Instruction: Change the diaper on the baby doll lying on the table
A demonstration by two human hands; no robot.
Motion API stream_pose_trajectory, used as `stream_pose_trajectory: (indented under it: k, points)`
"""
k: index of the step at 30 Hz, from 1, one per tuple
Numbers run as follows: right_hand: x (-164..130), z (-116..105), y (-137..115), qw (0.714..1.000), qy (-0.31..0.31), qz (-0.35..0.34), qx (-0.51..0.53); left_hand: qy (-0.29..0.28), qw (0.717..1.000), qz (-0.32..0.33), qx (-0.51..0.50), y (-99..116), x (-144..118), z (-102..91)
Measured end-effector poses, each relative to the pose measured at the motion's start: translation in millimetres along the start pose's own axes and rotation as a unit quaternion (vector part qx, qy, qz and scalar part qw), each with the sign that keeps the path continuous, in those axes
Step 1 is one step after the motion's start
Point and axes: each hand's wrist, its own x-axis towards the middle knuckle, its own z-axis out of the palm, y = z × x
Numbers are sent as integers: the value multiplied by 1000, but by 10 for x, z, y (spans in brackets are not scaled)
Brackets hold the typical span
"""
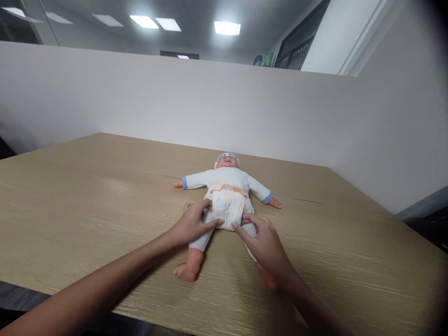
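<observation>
1. Head view: a baby doll [226,186] lies on its back on the wooden desk [87,196], near the middle, its head toward 12 o'clock and its legs toward 6 o'clock.
2. The doll wears a white top with blue cuffs, a white cap with a blue band, and a diaper [228,205] with a coloured strip along the waist.
3. Its arms are spread out flat, one toward 9 o'clock and one toward 3 o'clock, both resting on the desk.
4. The left hand [192,225] sits at the 8 o'clock side of the diaper, its fingers [213,223] curled and pressing on the diaper's lower edge by the doll's hip.
5. The right hand [264,242] comes in from 5 o'clock; its fingertips [235,226] pinch the bottom edge of the diaper, with the thumb just above them.
6. The two hands nearly meet at the crotch of the diaper.
7. One bare doll foot [185,270] points toward 7 o'clock; the other leg is mostly hidden under the right hand and wrist.
8. A plain white partition [140,98] stands behind the desk at 12 o'clock and runs round to 3 o'clock.
</observation>
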Motion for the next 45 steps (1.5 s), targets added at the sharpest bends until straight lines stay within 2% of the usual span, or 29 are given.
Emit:
stream_pose_trajectory:
  k: [2, 6, 8, 10, 13, 16, 20, 24, 26, 30, 33, 35, 37, 39, 40, 42, 43, 45]
  points:
    - [12, -11, -6, 1000, -4, 13, 15, -18, 1000, -19, -13, 20, 25, -24]
    - [44, -95, -23, 995, -10, 64, 74, -80, 983, -60, -152, 2, 81, -73]
    - [50, -121, -28, 995, -14, 68, 77, -91, 975, -65, -194, -8, 88, -87]
    - [46, -101, -28, 999, -9, 42, 31, -82, 979, -55, -178, -3, 84, -89]
    - [33, -1, -12, 998, 2, -34, -53, -91, 987, -18, -133, 23, 78, -78]
    - [42, 81, 21, 995, -8, -65, -79, -102, 989, 14, -110, 36, 83, -65]
    - [97, 41, 67, 998, -45, -43, -11, -89, 990, 10, -111, 20, 90, -66]
    - [115, -36, 74, 994, -69, -6, 86, -126, 959, -34, -250, -4, 101, -82]
    - [90, -35, 67, 996, -43, 4, 75, -131, 940, -63, -309, -13, 111, -79]
    - [6, -19, 58, 997, 68, -23, 17, -83, 931, -111, -337, -32, 109, -47]
    - [-73, -96, 71, 997, 64, -41, 12, -46, 927, -110, -355, -49, 57, -61]
    - [-122, -200, 116, 999, 28, -41, 12, -31, 943, -89, -321, -73, 9, -126]
    - [-128, -320, 216, 999, 17, -46, -3, -16, 972, -46, -228, -119, -8, -242]
    - [-42, -420, 376, 996, 50, -69, -39, 14, 995, 21, -96, -187, 55, -386]
    - [48, -453, 471, 991, 79, -87, -65, 28, 998, 57, -23, -227, 130, -456]
    - [321, -476, 661, 975, 126, -132, -123, 44, 986, 110, 118, -307, 366, -568]
    - [493, -465, 743, 967, 137, -153, -152, 40, 976, 115, 182, -343, 522, -601]
    - [862, -404, 859, 955, 131, -170, -203, 16, 956, 84, 280, -400, 869, -619]
